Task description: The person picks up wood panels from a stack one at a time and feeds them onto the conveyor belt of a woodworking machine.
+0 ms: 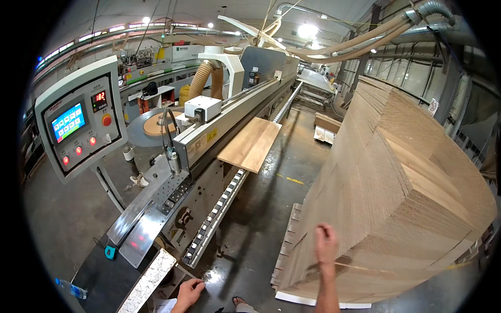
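Note:
My left hand (189, 294) is low in the head view, just right of a white-topped strip (148, 281) at the machine's near end. Its fingers are loosely curled together with nothing visible in them. My right hand (326, 243) hovers in front of a tall stack of wood-faced boards (355, 182), fingers partly bent and somewhat apart, holding nothing that shows. Whether it touches the stack is unclear. Farther off, a wood-grain board (252, 144) lies flat on the edge-banding machine (229, 122), its outer side over a roller rail (216, 216).
A control panel (78, 117) with a lit screen stands at left. On the dark round table (99, 276) are a teal tape measure (110, 252) and a plastic bottle (71, 288). Overhead run ducts and hoses (360, 44). A pallet (284, 245) edge juts out beside the stack.

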